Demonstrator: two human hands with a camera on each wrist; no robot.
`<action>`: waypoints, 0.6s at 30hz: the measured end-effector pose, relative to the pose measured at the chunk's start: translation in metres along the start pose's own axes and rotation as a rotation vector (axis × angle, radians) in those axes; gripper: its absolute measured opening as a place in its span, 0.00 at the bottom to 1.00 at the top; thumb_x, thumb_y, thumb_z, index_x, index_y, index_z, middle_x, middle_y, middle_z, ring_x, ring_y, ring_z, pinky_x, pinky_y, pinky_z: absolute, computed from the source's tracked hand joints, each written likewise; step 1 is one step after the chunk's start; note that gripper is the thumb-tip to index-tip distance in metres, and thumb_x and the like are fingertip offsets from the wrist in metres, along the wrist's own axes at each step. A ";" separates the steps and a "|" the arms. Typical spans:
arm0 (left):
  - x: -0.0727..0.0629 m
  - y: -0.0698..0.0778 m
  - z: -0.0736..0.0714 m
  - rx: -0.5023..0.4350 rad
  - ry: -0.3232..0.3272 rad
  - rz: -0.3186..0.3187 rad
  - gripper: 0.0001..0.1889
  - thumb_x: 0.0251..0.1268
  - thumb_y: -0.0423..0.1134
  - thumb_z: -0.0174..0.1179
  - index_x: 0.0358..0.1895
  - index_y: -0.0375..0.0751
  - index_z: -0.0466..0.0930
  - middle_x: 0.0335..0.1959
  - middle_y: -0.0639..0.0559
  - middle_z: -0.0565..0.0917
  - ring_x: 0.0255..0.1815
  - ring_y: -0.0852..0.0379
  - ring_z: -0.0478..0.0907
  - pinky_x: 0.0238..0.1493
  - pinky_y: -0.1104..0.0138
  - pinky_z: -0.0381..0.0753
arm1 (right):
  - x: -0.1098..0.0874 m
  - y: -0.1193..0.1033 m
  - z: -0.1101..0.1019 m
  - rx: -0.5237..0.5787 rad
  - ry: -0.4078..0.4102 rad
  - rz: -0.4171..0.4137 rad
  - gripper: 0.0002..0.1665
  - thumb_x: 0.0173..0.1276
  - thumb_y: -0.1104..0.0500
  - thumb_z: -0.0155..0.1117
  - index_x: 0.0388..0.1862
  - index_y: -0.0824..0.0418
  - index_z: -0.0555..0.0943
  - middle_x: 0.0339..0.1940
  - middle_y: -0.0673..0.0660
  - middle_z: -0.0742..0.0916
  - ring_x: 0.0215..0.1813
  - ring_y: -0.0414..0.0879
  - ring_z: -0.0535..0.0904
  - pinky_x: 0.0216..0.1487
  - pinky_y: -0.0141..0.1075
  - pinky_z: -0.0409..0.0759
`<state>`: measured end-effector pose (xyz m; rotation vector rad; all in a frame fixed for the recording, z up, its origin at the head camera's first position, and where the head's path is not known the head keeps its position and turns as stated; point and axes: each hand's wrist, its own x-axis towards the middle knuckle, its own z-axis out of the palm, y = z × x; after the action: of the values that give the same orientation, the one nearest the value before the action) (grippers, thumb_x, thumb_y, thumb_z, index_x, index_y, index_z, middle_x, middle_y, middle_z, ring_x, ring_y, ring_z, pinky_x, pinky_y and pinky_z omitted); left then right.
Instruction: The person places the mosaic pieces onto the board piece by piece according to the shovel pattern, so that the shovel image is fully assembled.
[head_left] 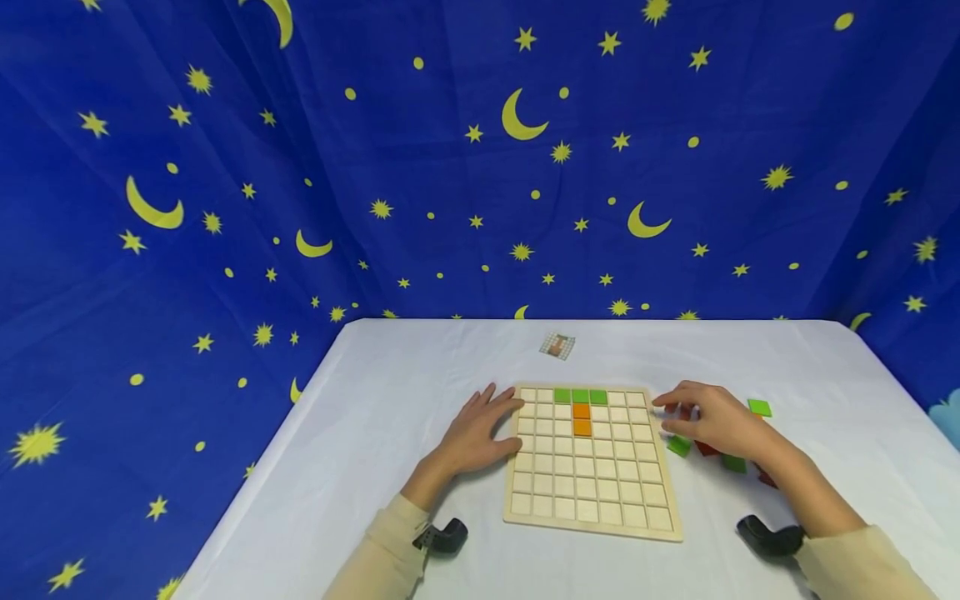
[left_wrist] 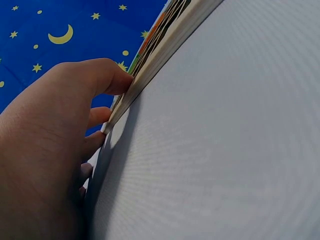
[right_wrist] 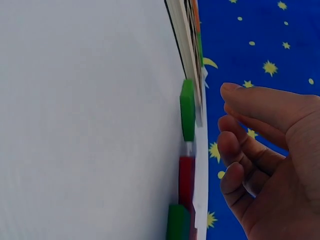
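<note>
A wooden grid board [head_left: 585, 486] lies on the white table, with three green tiles [head_left: 581, 396] in its top row and two orange tiles [head_left: 582, 418] below the middle one. My left hand [head_left: 471, 437] touches the board's left edge with spread fingertips and thumb; in the left wrist view the thumb [left_wrist: 112, 77] rests against the rim. My right hand [head_left: 723, 419] hovers beside the board's upper right edge, fingers loosely bent, with nothing visible between them. Under and around it lie loose tiles, including a green tile [head_left: 678, 447] and a red tile [head_left: 707, 449].
A small patterned card [head_left: 557, 345] lies beyond the board. Another green tile [head_left: 760, 407] sits to the right of my right hand. Dark wrist devices [head_left: 770, 537] show at both wrists. A blue star-and-moon cloth [head_left: 450, 167] hangs behind and beside the table.
</note>
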<state>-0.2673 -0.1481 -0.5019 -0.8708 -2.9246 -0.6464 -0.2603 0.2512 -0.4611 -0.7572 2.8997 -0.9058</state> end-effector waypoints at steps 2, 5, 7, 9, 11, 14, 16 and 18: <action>0.000 0.000 0.000 -0.003 0.000 0.000 0.34 0.60 0.58 0.55 0.71 0.54 0.66 0.74 0.55 0.59 0.76 0.47 0.44 0.74 0.56 0.42 | -0.001 0.002 -0.002 -0.004 0.009 0.004 0.20 0.60 0.56 0.72 0.51 0.59 0.84 0.34 0.44 0.80 0.32 0.40 0.73 0.27 0.32 0.73; 0.000 0.001 -0.001 -0.005 -0.003 0.000 0.34 0.60 0.59 0.55 0.71 0.54 0.66 0.74 0.55 0.59 0.76 0.47 0.44 0.74 0.56 0.42 | -0.004 0.005 -0.004 -0.008 0.016 0.022 0.20 0.59 0.57 0.72 0.50 0.59 0.84 0.33 0.44 0.79 0.32 0.41 0.72 0.27 0.32 0.73; 0.000 0.001 0.000 -0.003 -0.004 0.001 0.34 0.60 0.59 0.55 0.71 0.54 0.66 0.74 0.55 0.59 0.76 0.47 0.44 0.74 0.55 0.42 | -0.006 0.008 -0.006 -0.012 0.017 0.034 0.20 0.59 0.57 0.72 0.50 0.59 0.84 0.33 0.45 0.79 0.32 0.42 0.72 0.27 0.32 0.72; 0.000 0.001 0.000 -0.002 -0.004 0.003 0.34 0.60 0.59 0.55 0.71 0.54 0.65 0.74 0.55 0.59 0.76 0.47 0.44 0.74 0.55 0.42 | -0.008 0.011 -0.007 -0.018 0.015 0.053 0.20 0.59 0.56 0.72 0.51 0.59 0.84 0.34 0.45 0.79 0.32 0.43 0.72 0.27 0.32 0.72; 0.000 0.001 0.000 -0.001 -0.004 0.004 0.34 0.60 0.59 0.54 0.71 0.54 0.65 0.74 0.55 0.59 0.76 0.47 0.44 0.74 0.55 0.42 | -0.011 0.014 -0.009 -0.028 0.011 0.068 0.20 0.59 0.55 0.73 0.51 0.58 0.84 0.34 0.45 0.80 0.33 0.43 0.72 0.28 0.33 0.73; 0.000 0.000 0.000 -0.005 -0.007 0.002 0.34 0.60 0.59 0.55 0.71 0.54 0.65 0.74 0.55 0.59 0.76 0.47 0.44 0.74 0.56 0.42 | -0.014 0.018 -0.012 -0.035 -0.002 0.101 0.21 0.58 0.54 0.73 0.51 0.57 0.84 0.34 0.45 0.80 0.34 0.44 0.72 0.31 0.34 0.74; 0.000 0.001 -0.001 -0.005 -0.010 -0.002 0.34 0.60 0.59 0.55 0.71 0.54 0.65 0.74 0.55 0.59 0.76 0.47 0.44 0.74 0.56 0.41 | -0.016 0.021 -0.015 -0.043 -0.012 0.119 0.21 0.58 0.53 0.73 0.51 0.57 0.84 0.34 0.46 0.79 0.35 0.45 0.72 0.33 0.36 0.73; 0.000 0.001 -0.002 -0.007 -0.011 -0.005 0.34 0.60 0.58 0.55 0.71 0.53 0.65 0.74 0.55 0.59 0.76 0.47 0.44 0.74 0.56 0.41 | -0.018 0.023 -0.017 -0.045 -0.026 0.142 0.22 0.58 0.52 0.73 0.51 0.57 0.84 0.34 0.47 0.79 0.36 0.46 0.71 0.34 0.37 0.73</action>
<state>-0.2671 -0.1483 -0.5002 -0.8704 -2.9377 -0.6549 -0.2575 0.2850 -0.4614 -0.5521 2.9153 -0.8130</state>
